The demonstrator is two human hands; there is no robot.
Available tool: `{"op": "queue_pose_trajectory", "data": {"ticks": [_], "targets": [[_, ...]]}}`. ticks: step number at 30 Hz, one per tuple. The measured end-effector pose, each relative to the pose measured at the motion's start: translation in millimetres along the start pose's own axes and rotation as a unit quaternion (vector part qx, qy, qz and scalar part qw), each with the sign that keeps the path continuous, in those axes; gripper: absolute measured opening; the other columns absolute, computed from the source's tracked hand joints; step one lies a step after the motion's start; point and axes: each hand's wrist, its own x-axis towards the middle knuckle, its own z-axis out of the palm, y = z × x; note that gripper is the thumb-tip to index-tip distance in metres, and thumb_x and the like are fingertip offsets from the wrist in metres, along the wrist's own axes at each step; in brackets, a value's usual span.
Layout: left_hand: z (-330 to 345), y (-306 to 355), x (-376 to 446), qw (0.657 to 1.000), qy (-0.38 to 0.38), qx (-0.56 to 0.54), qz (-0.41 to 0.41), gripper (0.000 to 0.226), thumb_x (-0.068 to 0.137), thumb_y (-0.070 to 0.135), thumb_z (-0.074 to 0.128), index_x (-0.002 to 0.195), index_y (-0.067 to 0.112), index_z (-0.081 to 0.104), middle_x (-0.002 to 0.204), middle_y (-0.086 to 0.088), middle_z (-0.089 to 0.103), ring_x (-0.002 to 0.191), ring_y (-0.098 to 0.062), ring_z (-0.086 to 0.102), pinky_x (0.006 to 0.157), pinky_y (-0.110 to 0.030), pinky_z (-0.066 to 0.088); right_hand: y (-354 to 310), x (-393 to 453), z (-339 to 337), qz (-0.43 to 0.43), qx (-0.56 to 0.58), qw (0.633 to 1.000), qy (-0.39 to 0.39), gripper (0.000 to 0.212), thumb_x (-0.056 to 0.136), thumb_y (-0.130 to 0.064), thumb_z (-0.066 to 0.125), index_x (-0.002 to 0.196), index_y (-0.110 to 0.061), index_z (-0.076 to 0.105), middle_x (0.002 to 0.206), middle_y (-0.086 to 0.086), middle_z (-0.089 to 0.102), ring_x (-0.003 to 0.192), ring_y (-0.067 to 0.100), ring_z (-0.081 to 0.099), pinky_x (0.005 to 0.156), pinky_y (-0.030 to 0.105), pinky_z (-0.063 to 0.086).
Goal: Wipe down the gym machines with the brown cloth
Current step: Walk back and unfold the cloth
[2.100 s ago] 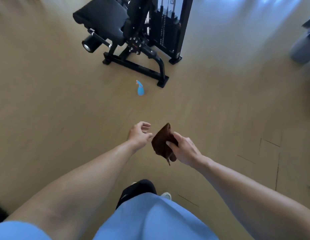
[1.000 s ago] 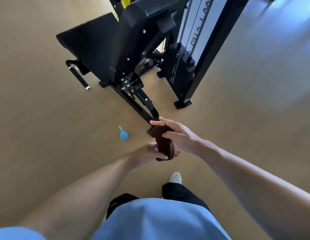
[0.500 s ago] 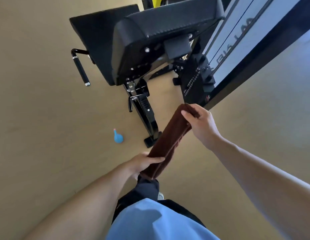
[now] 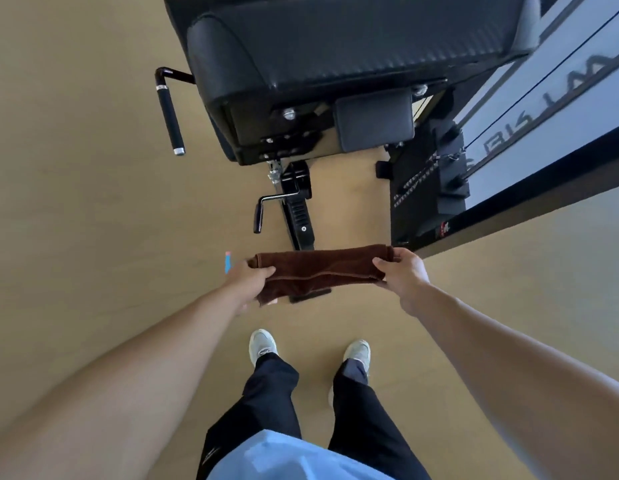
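A brown cloth (image 4: 318, 268), folded into a long band, is stretched level between both hands at about waist height. My left hand (image 4: 247, 282) grips its left end and my right hand (image 4: 403, 275) pinches its right end. Straight ahead stands a black gym machine with a padded black backrest (image 4: 335, 46), a small grey pad (image 4: 373, 121) under it and a black side handle (image 4: 169, 112). The cloth hangs in front of the machine's base bar (image 4: 299, 216), apart from the padding.
A blue spray bottle (image 4: 228, 262) stands on the tan floor, mostly hidden behind my left hand. The weight stack and its black frame (image 4: 439, 188) rise at the right. My two feet (image 4: 263, 346) are planted just short of the machine's foot.
I have walked up close to the machine. The cloth went from bunched in my right hand to stretched diagonally, and now lies level between both hands.
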Motion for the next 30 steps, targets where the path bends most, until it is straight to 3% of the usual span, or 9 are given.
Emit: {"op": "queue_pose_trajectory", "data": {"ticks": [7,11,14,16,18,21,23,26,30], "targets": [[56,-39,118,0.979,0.117,0.151,0.067,0.046,0.075,0.049,0.067,0.108,0.017,0.064,0.096,-0.008,0.069,0.086,-0.031,0.068,0.072,-0.047,0.062,29,103,20,-0.068,-0.166,0.984,-0.013,0.016,0.090,-0.015,0.077,0.105,-0.018,0.073,0.095,0.001,0.076,0.082,0.019,0.071,0.077,0.035,0.061],[67,-44,157,0.941,0.170,0.287,0.050,0.042,0.081,0.058,0.068,0.089,0.017,0.067,0.088,-0.006,0.070,0.084,-0.027,0.068,0.084,-0.040,0.058,54,152,38,-0.106,-0.209,0.972,-0.004,0.016,0.087,-0.017,0.078,0.103,-0.021,0.076,0.090,-0.002,0.077,0.078,0.018,0.074,0.076,0.035,0.062],[69,-38,171,0.979,0.138,0.150,-0.007,0.040,0.087,0.045,0.070,0.093,0.007,0.061,0.076,-0.012,0.072,0.056,-0.026,0.067,0.054,-0.034,0.060,63,176,52,-0.097,-0.177,0.979,-0.006,0.016,0.089,-0.012,0.075,0.104,-0.018,0.076,0.086,0.001,0.077,0.074,0.019,0.075,0.074,0.035,0.063],[73,-28,170,0.992,0.112,0.055,-0.027,0.026,0.099,0.028,0.061,0.099,0.002,0.058,0.074,-0.012,0.069,0.045,-0.024,0.059,0.036,-0.023,0.046,64,187,61,-0.100,-0.159,0.982,-0.010,0.016,0.091,-0.011,0.073,0.105,-0.018,0.075,0.086,0.001,0.077,0.078,0.019,0.076,0.076,0.035,0.063],[77,-24,174,0.995,0.101,-0.016,-0.010,0.017,0.104,0.022,0.052,0.099,0.008,0.058,0.080,-0.011,0.067,0.053,-0.025,0.059,0.046,-0.027,0.050,63,198,71,-0.108,-0.136,0.985,-0.013,0.015,0.092,-0.010,0.071,0.105,-0.018,0.074,0.088,0.001,0.076,0.081,0.019,0.075,0.075,0.032,0.061],[74,-26,196,0.994,0.105,-0.025,0.034,0.024,0.098,0.030,0.053,0.099,0.009,0.065,0.091,-0.010,0.072,0.082,-0.031,0.072,0.088,-0.050,0.058,52,206,83,-0.123,-0.116,0.985,-0.024,0.016,0.095,-0.009,0.066,0.104,-0.019,0.074,0.093,0.001,0.076,0.086,0.017,0.075,0.079,0.031,0.060],[71,-27,204,0.993,0.103,0.000,0.065,0.016,0.092,0.030,0.058,0.099,0.018,0.064,0.103,-0.010,0.074,0.098,-0.032,0.071,0.095,-0.051,0.055,45,206,89,-0.143,-0.124,0.981,-0.046,0.028,0.099,-0.007,0.060,0.122,-0.018,0.071,0.105,-0.001,0.075,0.097,0.016,0.072,0.081,0.028,0.057],[69,-14,189,0.991,0.040,0.052,0.117,0.054,0.097,0.008,0.060,0.147,0.018,0.044,0.138,-0.004,0.061,0.126,-0.023,0.057,0.106,-0.038,0.048,28,200,90,-0.147,-0.137,0.977,-0.073,0.050,0.102,-0.005,0.049,0.148,-0.025,0.053,0.143,0.000,0.060,0.117,0.019,0.064,0.086,0.027,0.055],[66,-11,168,0.989,-0.043,0.081,0.114,0.079,0.095,-0.001,0.061,0.159,0.024,0.024,0.160,0.002,0.036,0.144,-0.020,0.038,0.120,-0.042,0.030,22,180,78,-0.114,-0.211,0.966,-0.100,0.062,0.100,-0.002,0.045,0.153,-0.032,0.044,0.154,0.001,0.050,0.085,0.012,0.067,0.047,0.015,0.046]]}}
